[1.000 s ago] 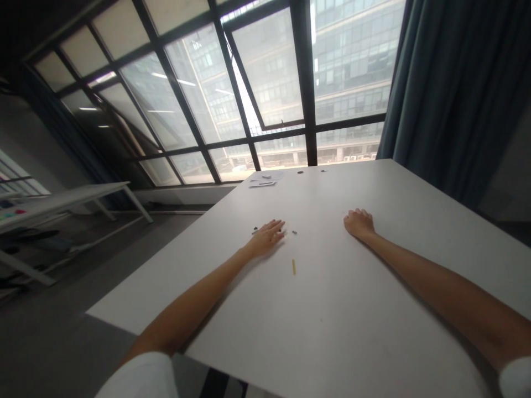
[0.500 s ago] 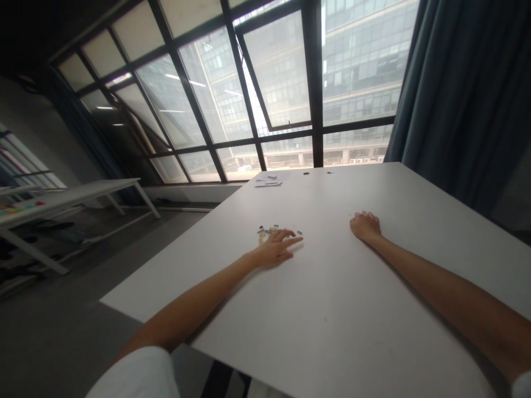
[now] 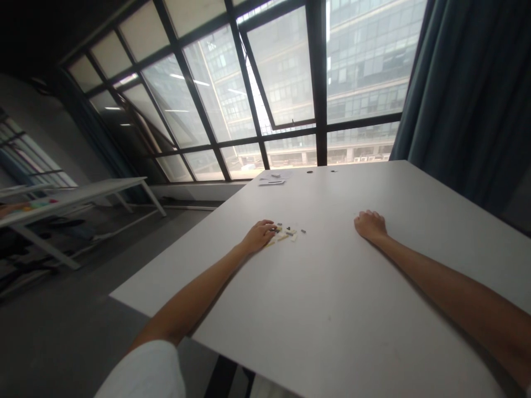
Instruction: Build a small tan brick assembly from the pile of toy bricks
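Nearest to the wearer, at the lower left, is a white sleeve (image 3: 143,370), and in front of it lies a wide, bare part of the white table (image 3: 327,282). Beyond this, left of the middle of the table, is a loose group of small pieces (image 3: 289,234), coloured grey, black, yellow and pale. The left hand (image 3: 259,235) is at the left edge of this group, with the fingers pointing to the right and reaching over the nearest pieces. So the group lies from the fingertips to the right, and the left hand is clearly the nearer one. A yellow strip (image 3: 282,238) on the near side has its long axis mainly from left to right, with the right end a little farther away. A single grey piece (image 3: 303,231) lies apart, at the right of the group.

The grip of the left hand is low and half curled; it seems to touch some pieces, but whether it grasps one, I cannot tell. The right hand (image 3: 370,225), slightly farther, rests on the table well apart from the pieces, folded in a loose fist, with nothing visible in its grip.

Farther away, some papers (image 3: 271,181) and a dark round thing (image 3: 309,172) are near the far edge, and behind them is the window (image 3: 282,77).
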{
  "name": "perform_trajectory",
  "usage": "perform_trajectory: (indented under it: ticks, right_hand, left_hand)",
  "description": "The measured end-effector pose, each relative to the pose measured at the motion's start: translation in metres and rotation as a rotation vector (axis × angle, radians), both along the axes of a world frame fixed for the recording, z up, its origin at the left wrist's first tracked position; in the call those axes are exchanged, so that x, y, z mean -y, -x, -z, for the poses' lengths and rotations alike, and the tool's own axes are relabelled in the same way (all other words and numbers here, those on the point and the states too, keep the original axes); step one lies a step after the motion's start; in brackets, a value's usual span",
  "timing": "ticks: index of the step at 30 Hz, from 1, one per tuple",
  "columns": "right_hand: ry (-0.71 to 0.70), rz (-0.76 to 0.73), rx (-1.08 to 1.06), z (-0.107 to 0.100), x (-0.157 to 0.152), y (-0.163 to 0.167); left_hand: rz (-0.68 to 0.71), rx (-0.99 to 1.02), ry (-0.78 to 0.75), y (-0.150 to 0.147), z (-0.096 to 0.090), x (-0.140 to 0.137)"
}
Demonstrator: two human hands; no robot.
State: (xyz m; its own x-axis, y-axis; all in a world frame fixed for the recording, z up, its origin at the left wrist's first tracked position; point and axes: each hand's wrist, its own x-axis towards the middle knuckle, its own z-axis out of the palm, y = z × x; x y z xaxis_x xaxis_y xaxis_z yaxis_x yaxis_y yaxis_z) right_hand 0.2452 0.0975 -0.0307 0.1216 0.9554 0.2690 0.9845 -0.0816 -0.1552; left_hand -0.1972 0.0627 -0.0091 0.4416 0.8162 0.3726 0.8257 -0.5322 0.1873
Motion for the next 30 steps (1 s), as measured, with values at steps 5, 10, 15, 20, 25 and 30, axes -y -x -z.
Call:
perform_trajectory:
  ticks: [5, 10, 15, 20, 25, 30]
  right_hand:
    - [-0.008, -0.003, 0.013, -0.002, 0.001, -0.001]
    - [-0.014, -0.010, 0.011, -0.003, 0.002, -0.001]
    - [-0.004, -0.018, 0.007, -0.004, 0.003, -0.002]
    - [-0.008, -0.023, 0.009, -0.001, 0.001, -0.003]
    - [-0.028, -0.022, 0.014, 0.004, -0.003, -0.005]
    - [-0.033, -0.023, 0.018, 0.004, -0.004, -0.006]
  left_hand:
    - [0.040, 0.058, -0.050, -0.006, -0.001, 0.006]
    - [0.025, 0.071, -0.051, -0.015, -0.005, 0.009]
    - [-0.118, 0.156, -0.102, -0.017, -0.008, 0.008]
    - [-0.243, 0.211, -0.115, -0.013, -0.010, 0.006]
    - [-0.273, 0.256, -0.134, -0.011, -0.007, 0.005]
    - [-0.294, 0.239, -0.106, -0.008, -0.004, 0.000]
